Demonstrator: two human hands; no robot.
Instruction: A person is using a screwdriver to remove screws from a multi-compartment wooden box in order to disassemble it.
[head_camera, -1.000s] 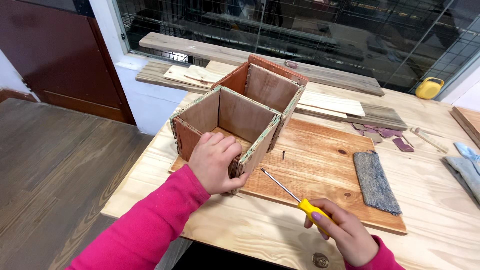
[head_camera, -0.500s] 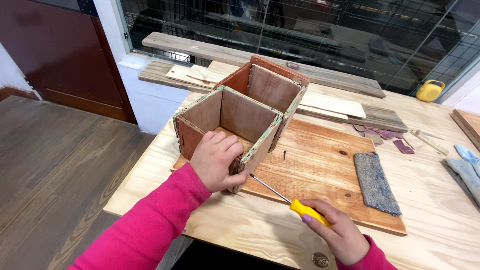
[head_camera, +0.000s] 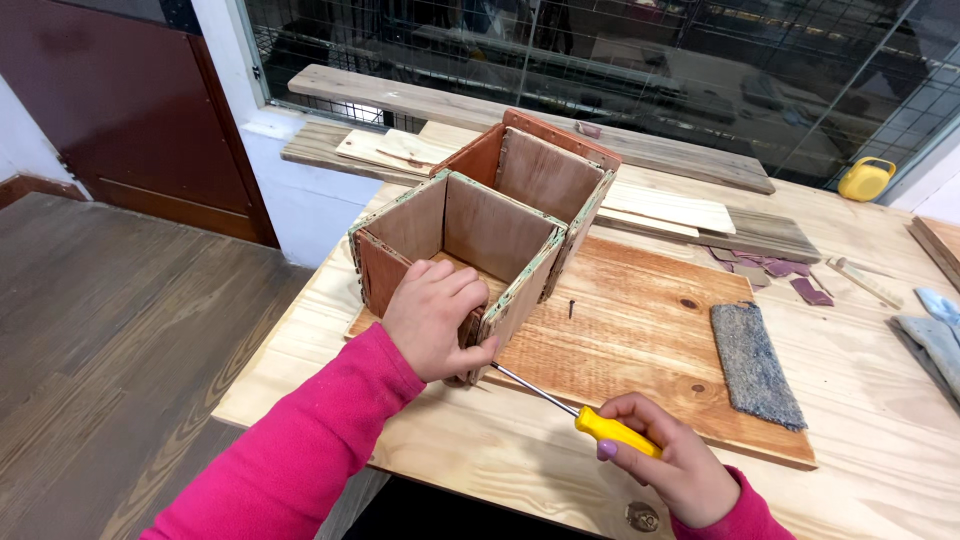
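An open two-compartment plywood box (head_camera: 492, 220) with reddish outer faces stands on a wooden board (head_camera: 640, 345). My left hand (head_camera: 436, 318) grips the box's near corner, fingers over the rim. My right hand (head_camera: 668, 462) holds a yellow-handled screwdriver (head_camera: 575, 412). Its metal tip points at the box's near lower corner, right by my left thumb. A small dark screw (head_camera: 571, 307) lies on the board just right of the box.
A grey felt pad (head_camera: 753, 364) lies on the board's right side. Planks (head_camera: 655, 205) and thin boards are stacked behind the box. A yellow tape measure (head_camera: 865, 180) sits far right, dark scraps (head_camera: 770, 268) beside it. The table (head_camera: 300, 345) ends at left over the floor.
My right hand has moved the screwdriver left, and its tip now reaches the box's near corner. My left hand stays on the box.
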